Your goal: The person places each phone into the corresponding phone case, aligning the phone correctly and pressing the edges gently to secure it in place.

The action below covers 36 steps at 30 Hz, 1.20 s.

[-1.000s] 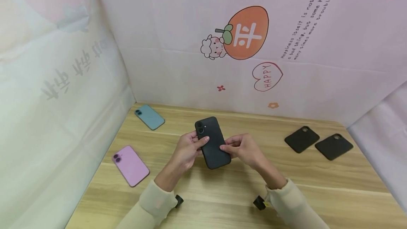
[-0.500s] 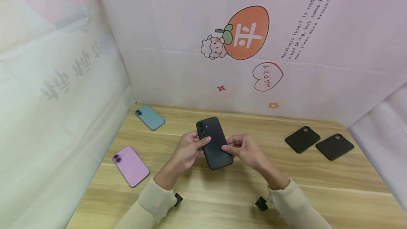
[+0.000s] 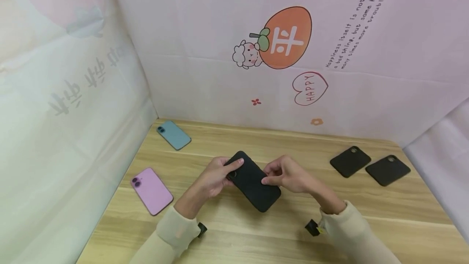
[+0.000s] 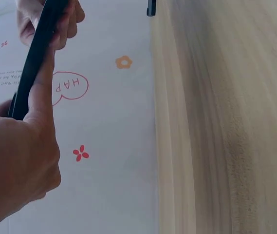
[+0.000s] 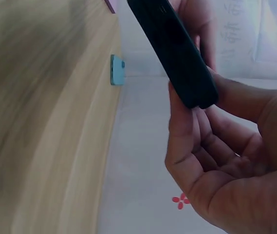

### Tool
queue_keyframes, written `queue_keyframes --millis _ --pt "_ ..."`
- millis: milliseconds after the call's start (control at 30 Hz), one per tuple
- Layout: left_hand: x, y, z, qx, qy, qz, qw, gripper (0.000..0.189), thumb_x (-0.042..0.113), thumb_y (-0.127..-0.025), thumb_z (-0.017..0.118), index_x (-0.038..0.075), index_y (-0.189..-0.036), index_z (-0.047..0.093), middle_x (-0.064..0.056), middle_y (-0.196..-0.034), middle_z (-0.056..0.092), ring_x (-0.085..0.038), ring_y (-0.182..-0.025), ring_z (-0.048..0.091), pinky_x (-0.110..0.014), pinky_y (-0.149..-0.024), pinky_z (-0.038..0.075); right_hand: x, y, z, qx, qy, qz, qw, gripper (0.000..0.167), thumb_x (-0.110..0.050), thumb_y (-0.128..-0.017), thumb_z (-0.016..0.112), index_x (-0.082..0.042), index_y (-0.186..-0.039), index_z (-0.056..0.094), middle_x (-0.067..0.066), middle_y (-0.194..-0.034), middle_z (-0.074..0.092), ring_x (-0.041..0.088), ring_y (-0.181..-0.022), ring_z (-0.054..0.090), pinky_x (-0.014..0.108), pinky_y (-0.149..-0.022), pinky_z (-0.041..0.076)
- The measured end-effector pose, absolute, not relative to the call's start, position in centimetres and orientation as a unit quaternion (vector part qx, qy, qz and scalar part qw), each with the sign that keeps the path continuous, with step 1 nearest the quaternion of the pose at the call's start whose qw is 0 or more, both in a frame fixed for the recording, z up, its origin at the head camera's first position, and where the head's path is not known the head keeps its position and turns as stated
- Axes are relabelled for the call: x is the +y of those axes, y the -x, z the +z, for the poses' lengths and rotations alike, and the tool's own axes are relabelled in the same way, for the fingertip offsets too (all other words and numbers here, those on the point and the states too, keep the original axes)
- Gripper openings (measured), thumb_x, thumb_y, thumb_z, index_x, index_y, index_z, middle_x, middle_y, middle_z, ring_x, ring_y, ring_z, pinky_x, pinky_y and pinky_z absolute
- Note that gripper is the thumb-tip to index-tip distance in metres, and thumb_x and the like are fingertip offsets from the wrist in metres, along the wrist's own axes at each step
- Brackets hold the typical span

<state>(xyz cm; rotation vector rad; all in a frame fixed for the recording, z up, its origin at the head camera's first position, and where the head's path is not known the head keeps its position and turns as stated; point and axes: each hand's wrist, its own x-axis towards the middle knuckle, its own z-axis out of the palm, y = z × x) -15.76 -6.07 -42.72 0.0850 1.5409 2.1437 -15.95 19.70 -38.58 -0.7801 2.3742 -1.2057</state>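
Note:
A phone in a black case (image 3: 255, 182) is held above the table between both hands, its back toward the head camera and its camera end at the left. My left hand (image 3: 216, 176) grips that end, thumb on the back and partly over the lenses. The right hand (image 3: 293, 176) pinches the long right edge, thumb on the back and fingers curled behind. In the left wrist view the cased phone (image 4: 33, 61) appears edge-on. The right wrist view shows one end of the cased phone (image 5: 177, 58) between thumb and index finger. Its screen side is hidden in the head view.
A pink phone (image 3: 152, 191) and a blue phone (image 3: 174, 135) lie lens-side up on the left of the wooden table (image 3: 234, 239). Two black phone cases (image 3: 350, 161) (image 3: 388, 170) lie at the right. A printed cloth (image 3: 205, 84) hangs behind and at the sides.
The cased phone has turned so its lower end swings right and toward the person. The left thumb now lies nearer the lenses. My right hand has shifted slightly right and down with the phone.

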Motion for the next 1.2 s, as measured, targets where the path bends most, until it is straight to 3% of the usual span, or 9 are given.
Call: queue_keyframes --millis 300,467,600,700,1033,1200 --pt "-5.8 15.4 -43.1 0.563 -0.057 0.779 0.270 0.036 0.011 -0.109 0.060 -0.018 -0.130 0.060 -0.012 -0.107 0.075 -0.022 -0.097 0.075 -0.044 -0.090 0.064 20.2 16.6 -36.9 0.844 0.329 -0.372 0.202 0.022 -0.006 -0.095 0.079 -0.012 -0.075 0.071 -0.011 -0.064 0.049 0.003 -0.058 0.043 0.019 -0.054 0.034" --pt "-5.6 15.2 -43.3 0.553 -0.067 0.783 0.278 0.034 0.009 -0.110 0.057 -0.016 -0.133 0.057 -0.013 -0.112 0.073 -0.022 -0.100 0.074 -0.044 -0.092 0.063 20.5 16.8 -36.7 0.851 0.331 -0.359 0.190 0.016 -0.007 -0.094 0.080 -0.013 -0.080 0.076 -0.011 -0.066 0.053 0.004 -0.060 0.046 0.020 -0.055 0.037" --pt "-5.5 15.0 -43.2 0.549 -0.062 0.792 0.261 0.038 0.010 -0.111 0.055 -0.014 -0.140 0.054 -0.020 -0.123 0.069 -0.027 -0.109 0.074 -0.047 -0.096 0.061 20.7 16.9 -37.0 0.861 0.304 -0.373 0.166 0.005 -0.009 -0.096 0.079 -0.009 -0.095 0.083 -0.005 -0.080 0.072 0.007 -0.067 0.059 0.021 -0.060 0.050" --pt "-5.4 15.0 -42.9 0.546 -0.057 0.800 0.241 0.041 0.012 -0.112 0.054 -0.014 -0.144 0.052 -0.025 -0.131 0.066 -0.030 -0.114 0.072 -0.047 -0.097 0.060 20.9 16.9 -37.3 0.868 0.276 -0.390 0.136 0.009 -0.011 -0.097 0.078 -0.006 -0.103 0.083 0.001 -0.093 0.079 0.010 -0.076 0.067 0.024 -0.067 0.058" --pt "-4.9 14.8 -42.2 0.507 -0.022 0.841 0.189 0.046 0.014 -0.114 0.048 -0.013 -0.151 0.042 -0.031 -0.152 0.050 -0.041 -0.139 0.055 -0.050 -0.106 0.053 20.7 16.9 -38.2 0.888 0.148 -0.432 0.051 0.018 -0.022 -0.099 0.078 -0.008 -0.109 0.083 0.006 -0.099 0.080 0.018 -0.079 0.065 0.024 -0.066 0.054" --pt "-4.9 14.8 -42.3 0.500 0.002 0.853 0.153 0.045 0.015 -0.114 0.049 -0.012 -0.150 0.044 -0.030 -0.152 0.050 -0.041 -0.139 0.055 -0.052 -0.107 0.052 20.8 17.1 -38.9 0.865 0.088 -0.488 0.071 0.028 -0.029 -0.100 0.077 -0.006 -0.114 0.081 0.008 -0.101 0.080 0.024 -0.082 0.076 0.037 -0.085 0.062"
